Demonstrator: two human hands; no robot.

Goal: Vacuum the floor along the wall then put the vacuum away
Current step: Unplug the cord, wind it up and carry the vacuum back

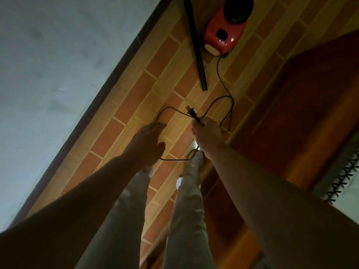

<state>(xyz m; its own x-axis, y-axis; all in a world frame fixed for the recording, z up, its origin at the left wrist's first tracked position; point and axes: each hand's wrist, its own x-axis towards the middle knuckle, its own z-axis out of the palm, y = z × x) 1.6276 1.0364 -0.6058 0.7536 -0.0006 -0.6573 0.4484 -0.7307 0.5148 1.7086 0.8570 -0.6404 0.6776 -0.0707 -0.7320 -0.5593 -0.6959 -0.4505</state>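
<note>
Over the tiled floor (136, 105), pinches the cord (173, 159) just behind its plug (191, 111) in right-hand fingers (202, 122), seemingly gathering it to stow the red vacuum (223, 35), left fingers (155, 126) spread, empty.

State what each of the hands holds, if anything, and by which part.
The right hand pinches the black power cord just behind its plug. The left hand is spread open and grips nothing.

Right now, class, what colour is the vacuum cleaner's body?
Red, with a black top: the vacuum cleaner, seen in the head view.
</note>
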